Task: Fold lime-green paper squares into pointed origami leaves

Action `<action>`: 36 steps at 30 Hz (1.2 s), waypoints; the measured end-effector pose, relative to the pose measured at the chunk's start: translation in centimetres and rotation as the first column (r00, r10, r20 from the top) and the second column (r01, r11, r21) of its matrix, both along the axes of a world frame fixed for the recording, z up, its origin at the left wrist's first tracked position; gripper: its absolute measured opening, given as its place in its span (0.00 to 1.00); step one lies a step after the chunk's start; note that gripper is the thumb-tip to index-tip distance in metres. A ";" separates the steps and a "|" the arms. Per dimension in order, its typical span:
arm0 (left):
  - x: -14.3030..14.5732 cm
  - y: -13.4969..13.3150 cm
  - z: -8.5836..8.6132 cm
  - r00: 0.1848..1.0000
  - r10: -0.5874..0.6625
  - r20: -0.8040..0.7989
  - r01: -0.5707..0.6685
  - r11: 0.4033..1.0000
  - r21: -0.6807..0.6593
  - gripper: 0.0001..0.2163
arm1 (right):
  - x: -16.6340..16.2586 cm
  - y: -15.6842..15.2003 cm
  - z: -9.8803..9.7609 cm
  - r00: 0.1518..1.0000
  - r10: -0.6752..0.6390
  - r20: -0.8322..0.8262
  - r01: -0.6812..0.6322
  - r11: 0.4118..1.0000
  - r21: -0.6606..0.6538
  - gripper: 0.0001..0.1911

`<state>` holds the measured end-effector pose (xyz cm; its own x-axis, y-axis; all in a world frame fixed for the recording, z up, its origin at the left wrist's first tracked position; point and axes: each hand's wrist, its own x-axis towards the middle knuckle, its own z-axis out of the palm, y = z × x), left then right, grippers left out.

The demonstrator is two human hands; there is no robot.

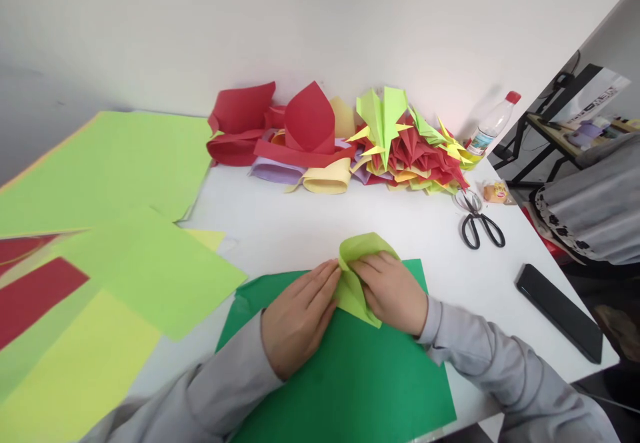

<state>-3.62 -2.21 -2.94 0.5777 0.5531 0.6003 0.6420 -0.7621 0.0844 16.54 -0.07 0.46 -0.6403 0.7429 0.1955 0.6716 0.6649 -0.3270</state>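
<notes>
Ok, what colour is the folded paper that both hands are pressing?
Light green folded paper, lying on a darker green sheet; the head view shows it.
</notes>
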 end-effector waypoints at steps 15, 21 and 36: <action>0.0 0.2 -0.8 0.996 0.059 -0.066 -0.072 0.971 -0.226 0.16 | 0.2 -0.2 -0.4 1.000 -0.022 -0.019 0.024 0.997 0.079 0.21; 0.1 0.2 -0.9 0.996 0.073 -0.057 -0.085 0.965 -0.247 0.18 | 0.2 -0.3 -0.6 0.998 -0.021 -0.051 0.026 0.994 0.102 0.19; 0.1 0.9 -0.5 0.998 0.033 -0.057 -0.045 0.975 -0.218 0.17 | -0.1 -0.2 -0.9 0.985 -0.136 -0.110 0.145 0.987 0.074 0.12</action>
